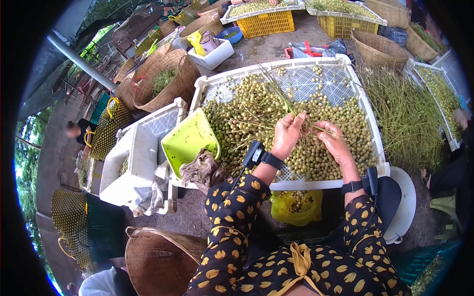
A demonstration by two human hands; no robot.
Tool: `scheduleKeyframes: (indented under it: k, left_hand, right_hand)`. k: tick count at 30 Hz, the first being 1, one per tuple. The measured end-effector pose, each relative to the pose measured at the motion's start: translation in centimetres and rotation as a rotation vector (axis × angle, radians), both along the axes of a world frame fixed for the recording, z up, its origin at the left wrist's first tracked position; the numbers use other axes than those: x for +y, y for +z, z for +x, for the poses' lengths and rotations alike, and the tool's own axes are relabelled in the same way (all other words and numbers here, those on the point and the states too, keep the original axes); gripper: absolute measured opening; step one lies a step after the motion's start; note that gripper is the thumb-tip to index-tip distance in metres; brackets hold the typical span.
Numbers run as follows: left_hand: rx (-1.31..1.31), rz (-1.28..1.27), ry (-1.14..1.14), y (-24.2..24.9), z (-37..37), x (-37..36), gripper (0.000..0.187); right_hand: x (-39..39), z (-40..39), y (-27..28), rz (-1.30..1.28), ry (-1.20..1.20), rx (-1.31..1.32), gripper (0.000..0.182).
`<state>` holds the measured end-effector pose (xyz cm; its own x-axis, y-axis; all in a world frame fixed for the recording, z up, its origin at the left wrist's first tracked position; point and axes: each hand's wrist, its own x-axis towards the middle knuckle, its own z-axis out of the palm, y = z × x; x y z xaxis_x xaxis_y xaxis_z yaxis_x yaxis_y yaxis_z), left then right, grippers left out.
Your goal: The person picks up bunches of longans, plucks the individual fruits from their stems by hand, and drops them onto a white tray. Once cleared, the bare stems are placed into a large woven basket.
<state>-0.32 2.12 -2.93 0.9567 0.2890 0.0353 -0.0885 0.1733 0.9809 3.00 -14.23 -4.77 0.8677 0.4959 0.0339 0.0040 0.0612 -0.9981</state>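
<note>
Over a white mesh tray (368, 108) full of small round yellow-green fruits (316, 158), my two hands work close together. My left hand (288, 135) is closed around a bunch of thin green stems (279, 92), whose long ends point up and away across the tray. Just to its right, my right hand (334, 142) has its thumb and fingers pinched at the lower end of the stems. What exactly lies between those fingertips is too small to make out. Loose twigs (252, 129) are scattered among the fruits left of my hands.
A lime-green bin (185, 143) and a crumpled brown cloth (202, 171) sit at the tray's left edge. A heap of cut stems (400, 118) lies to the right. Below the tray is a yellow bag (298, 209) with fruits; a wicker basket (160, 256) stands lower left.
</note>
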Motion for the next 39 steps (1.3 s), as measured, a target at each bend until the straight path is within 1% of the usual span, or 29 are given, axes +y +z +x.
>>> scheduleKeyframes:
  k: [2,5,8,10,11,12,15,17,19,22,28,31,32,35,36,38,39]
  left_hand:
    - [-0.007,-0.045,-0.013,-0.1,0.1,0.2,0.019]
    - [-0.018,-0.085,-0.023,1.2,-0.4,-0.1,0.02]
    - [0.003,-0.075,-0.044,1.1,-0.3,0.1,0.02]
    - [0.032,-0.058,-0.1,0.4,-0.3,0.8,0.02]
    - [0.016,-0.037,-0.088,0.1,-0.1,1.0,0.019]
    - [0.0,-0.019,-0.075,-0.2,0.2,1.1,0.019]
    - [-0.029,0.012,-0.053,-0.7,0.7,0.9,0.019]
    - [-0.03,0.029,-0.023,-0.7,0.7,0.7,0.018]
    - [-0.021,0.046,0.027,0.5,0.2,0.0,0.021]
    - [-0.016,-0.162,-0.034,1.2,-0.2,0.2,0.019]
    - [-0.008,0.114,0.074,0.8,-0.1,-0.7,0.022]
    - [-0.112,0.119,0.059,0.7,-0.1,-1.0,0.023]
    - [-0.103,0.184,0.047,0.7,-0.1,-1.1,0.021]
    - [-0.067,-0.018,0.019,0.4,0.2,-0.7,0.019]
    - [-0.159,-0.18,0.039,0.6,0.2,-1.1,0.019]
    - [-0.16,-0.186,0.056,1.1,-0.2,-0.2,0.015]
    - [-0.163,-0.195,0.053,1.5,-0.3,0.5,0.016]
  right_hand:
    - [-0.4,-0.5,1.4,0.002,0.022,0.008,0.036]
    - [-0.1,-0.3,0.0,0.098,0.09,0.234,0.041]
    - [1.0,-0.2,-1.9,0.202,0.178,0.285,0.042]
    - [1.1,-0.6,-0.7,0.333,0.257,0.401,0.042]
    - [1.1,-0.8,-0.1,0.398,0.297,0.459,0.043]
    - [1.2,-1.2,0.9,0.368,0.288,0.477,0.042]
    - [1.2,-0.9,0.0,0.284,0.187,0.468,0.036]
    - [1.3,-0.9,-0.6,0.251,0.177,0.438,0.032]
    - [1.0,-0.8,-0.6,0.224,0.167,0.418,0.029]
    - [0.9,-0.5,-0.3,0.182,0.131,0.398,0.024]
    - [0.5,0.1,-0.2,0.365,0.056,0.581,0.019]
    - [-0.1,1.4,-2.3,0.481,-0.089,0.666,0.021]
    - [-0.4,1.6,-2.9,0.548,-0.088,0.67,0.024]
    - [-0.5,1.4,-1.7,0.46,-0.1,0.541,0.027]
    - [-0.7,1.5,-1.8,0.415,-0.131,0.499,0.026]
    - [-1.4,2.1,-2.5,0.323,-0.207,0.408,0.025]
    - [-1.5,2.4,-3.2,0.228,-0.264,0.25,0.025]
